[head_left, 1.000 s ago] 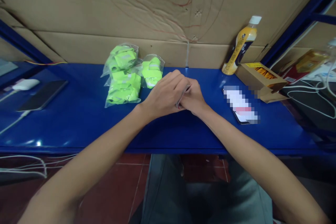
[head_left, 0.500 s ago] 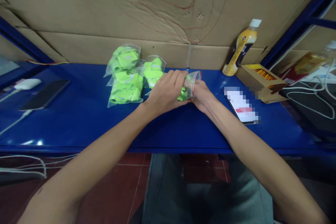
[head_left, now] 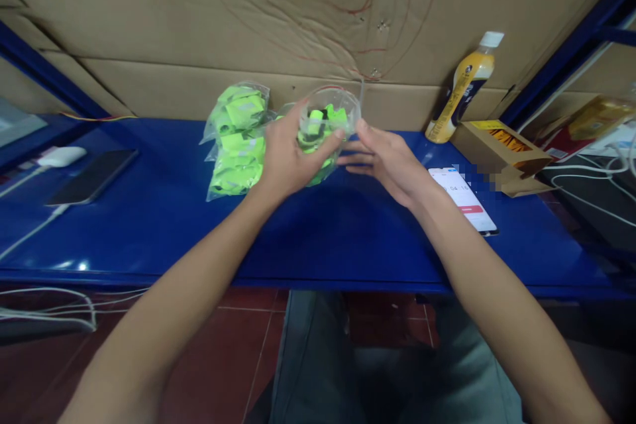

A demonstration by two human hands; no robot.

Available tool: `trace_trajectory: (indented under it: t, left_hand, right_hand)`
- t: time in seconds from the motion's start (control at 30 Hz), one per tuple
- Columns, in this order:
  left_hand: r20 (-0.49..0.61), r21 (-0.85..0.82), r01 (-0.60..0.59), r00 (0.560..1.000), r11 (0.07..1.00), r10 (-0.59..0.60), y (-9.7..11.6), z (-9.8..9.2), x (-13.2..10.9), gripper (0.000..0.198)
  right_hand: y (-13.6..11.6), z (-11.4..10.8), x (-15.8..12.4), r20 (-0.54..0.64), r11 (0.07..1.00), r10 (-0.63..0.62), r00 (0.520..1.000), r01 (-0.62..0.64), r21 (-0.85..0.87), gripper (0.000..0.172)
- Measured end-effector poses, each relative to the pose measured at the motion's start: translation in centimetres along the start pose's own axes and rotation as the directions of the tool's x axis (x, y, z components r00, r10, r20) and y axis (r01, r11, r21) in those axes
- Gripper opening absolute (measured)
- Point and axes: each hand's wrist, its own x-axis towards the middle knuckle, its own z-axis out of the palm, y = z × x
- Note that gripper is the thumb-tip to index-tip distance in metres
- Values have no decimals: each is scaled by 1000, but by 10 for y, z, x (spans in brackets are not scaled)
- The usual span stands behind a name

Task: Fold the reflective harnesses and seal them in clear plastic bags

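Note:
A clear zip bag (head_left: 342,103) with neon-green fabric and black pieces inside is gripped by my left hand (head_left: 288,156), its thumb across the near side. The mouth of the bag stands rounded and open towards me. Close by its right edge, my right hand (head_left: 390,162) has its fingers apart; whether a fingertip touches the plastic I cannot tell. To the left, filled bags of neon-green fabric with grey reflective strips lie on the blue table: one bag (head_left: 238,109) behind and another bag (head_left: 236,162) in front. A further bag is mostly hidden behind my left hand.
On the right stand a yellow drink bottle (head_left: 462,89) and an open cardboard box (head_left: 501,152), with a lit phone (head_left: 464,199) before them. A dark phone (head_left: 94,175) and a white charger (head_left: 62,156) with cables lie left. Cardboard (head_left: 199,26) lines the back.
The bag has tilted up so its round mouth shows, and it has shifted left with my left hand. My right hand has come out from the bag and spread its fingers.

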Motion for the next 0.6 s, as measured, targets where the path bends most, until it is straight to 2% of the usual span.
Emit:
trace_trajectory:
  t: [0.07, 0.13, 0.2, 0.27, 0.37, 0.43, 0.6]
  left_hand:
    - [3, -234, 111, 994, 966, -114, -3, 0, 2, 48]
    - [91, -460, 228, 973, 858, -210, -4, 5, 2, 47]
    - [185, -581, 324, 946, 747, -267, -5, 11, 0, 46]
    - [214, -593, 346, 938, 727, -272, -4, 14, 0, 47]
    - [107, -505, 251, 968, 826, -229, -3, 16, 1, 50]
    - [35, -466, 202, 977, 862, -210, -2, 18, 1, 50]
    - [-25, -543, 252, 948, 801, -316, 0, 30, -5, 49]
  right_hand:
    - [1, 1, 1, -51, 989, -147, 988, 146, -28, 66]
    - [7, 4, 3, -79, 967, -254, 964, 252, -29, 62]
    - [15, 6, 5, -126, 953, -302, 945, 302, -25, 53]
    - [23, 8, 8, -217, 947, -320, 922, 320, -38, 46]
    - [29, 9, 11, -337, 942, -332, 881, 325, -79, 44]
    - [30, 7, 13, -365, 931, -365, 857, 344, -124, 44]
    - [32, 5, 13, -385, 869, -488, 784, 391, -303, 50]
